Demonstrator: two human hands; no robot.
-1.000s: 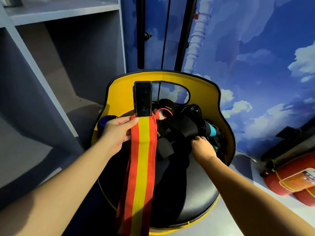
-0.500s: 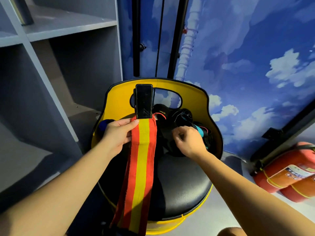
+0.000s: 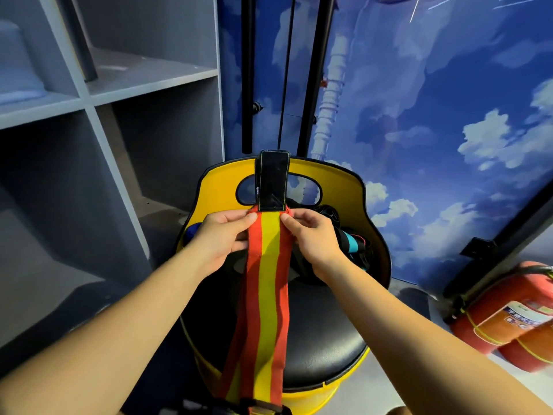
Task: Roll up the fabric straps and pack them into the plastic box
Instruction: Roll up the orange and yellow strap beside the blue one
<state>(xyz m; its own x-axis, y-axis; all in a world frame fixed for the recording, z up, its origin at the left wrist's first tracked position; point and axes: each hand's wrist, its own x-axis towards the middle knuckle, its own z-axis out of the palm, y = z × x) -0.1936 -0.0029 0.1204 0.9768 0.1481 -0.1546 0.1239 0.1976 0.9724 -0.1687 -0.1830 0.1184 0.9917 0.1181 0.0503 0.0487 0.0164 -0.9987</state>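
Above the chair seat (image 3: 317, 348), red-and-yellow strap (image 3: 263, 295) pinched at its far end by left hand (image 3: 220, 241) and right hand (image 3: 311, 235). Could roll crooked, with long tail hanging loose. No box visible.

Looks like a gym or activity-room storage corner, though hard to say for sure.

Grey open shelving (image 3: 143, 82) on the left, mostly bare cubbies. Wall mural of blue sky and clouds with a rocket (image 3: 449, 130) straight ahead, crossed by black vertical poles (image 3: 247, 73). Yellow barrel-shaped stool with a black padded seat (image 3: 323, 333) and cut-out handle in the backrest, heaped with dark sports straps (image 3: 350, 235). Two red fire extinguishers (image 3: 505, 316) lying on the pale floor at the right, beside the wall.
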